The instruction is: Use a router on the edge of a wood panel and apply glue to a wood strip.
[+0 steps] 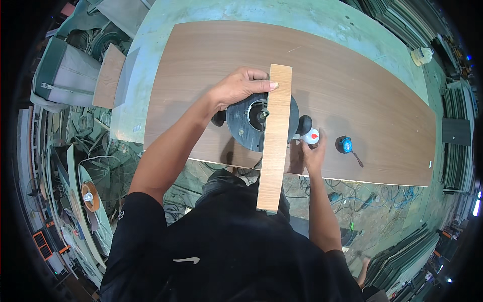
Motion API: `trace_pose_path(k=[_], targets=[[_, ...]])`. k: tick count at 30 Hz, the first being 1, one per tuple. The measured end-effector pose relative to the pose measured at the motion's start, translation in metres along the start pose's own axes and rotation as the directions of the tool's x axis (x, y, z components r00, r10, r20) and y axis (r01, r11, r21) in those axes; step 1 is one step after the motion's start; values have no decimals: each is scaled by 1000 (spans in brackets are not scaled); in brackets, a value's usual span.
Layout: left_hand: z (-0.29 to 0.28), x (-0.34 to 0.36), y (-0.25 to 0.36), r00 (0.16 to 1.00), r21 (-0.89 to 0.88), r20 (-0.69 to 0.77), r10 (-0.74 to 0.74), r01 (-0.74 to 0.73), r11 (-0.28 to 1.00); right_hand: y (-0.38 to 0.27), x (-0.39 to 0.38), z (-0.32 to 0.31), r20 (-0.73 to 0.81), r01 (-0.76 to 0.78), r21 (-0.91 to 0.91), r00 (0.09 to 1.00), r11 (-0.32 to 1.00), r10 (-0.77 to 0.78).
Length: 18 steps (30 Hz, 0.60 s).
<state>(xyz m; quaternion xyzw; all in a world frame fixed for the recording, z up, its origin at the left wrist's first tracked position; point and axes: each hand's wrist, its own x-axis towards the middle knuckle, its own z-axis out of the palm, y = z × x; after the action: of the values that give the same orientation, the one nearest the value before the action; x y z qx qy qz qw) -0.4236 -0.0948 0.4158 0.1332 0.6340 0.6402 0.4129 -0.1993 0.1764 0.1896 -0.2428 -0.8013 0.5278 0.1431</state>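
Observation:
A router (244, 132) rests with its round dark base facing up, its bit showing in the centre hole and a knob handle on either side. Across the base lies a narrow strip of wood-grain board (277, 136), its lower end reaching back toward my body. My left hand (246, 84) grips the strip near its far end, thumb on top and the other fingers partly hidden behind it. Beside the router's right handle, my right hand (315, 153) is closed around a small white bottle (310, 136) with a red spot on its top.
Everything sits on a large brown wood-grain panel (352, 100) over a pale green table (136, 108). A blue tape measure (345, 145) lies right of the bottle. Cables (347, 199) tangle on the floor beyond the near edge. Stacked boards (458, 136) stand at the right.

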Motion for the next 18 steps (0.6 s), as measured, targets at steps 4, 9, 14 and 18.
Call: trace_pose_path(k=[4, 9, 14, 18], targets=[[0, -1, 1, 1000, 12, -12, -1, 1, 1000, -3, -2, 1, 6, -9, 9, 1000, 1000, 9], [1, -2, 3, 1000, 16, -10, -25, 25, 1000, -11, -3, -1, 1, 15, -48, 1000, 999, -15], [1, -1, 3, 1000, 3, -1, -17, 17, 1000, -19, -4, -1, -29, 46, -86, 998, 995, -49], [3, -1, 2, 1000, -29, 7, 3, -3, 1000, -25, -3, -1, -6, 37, -66, 999, 997, -37]])
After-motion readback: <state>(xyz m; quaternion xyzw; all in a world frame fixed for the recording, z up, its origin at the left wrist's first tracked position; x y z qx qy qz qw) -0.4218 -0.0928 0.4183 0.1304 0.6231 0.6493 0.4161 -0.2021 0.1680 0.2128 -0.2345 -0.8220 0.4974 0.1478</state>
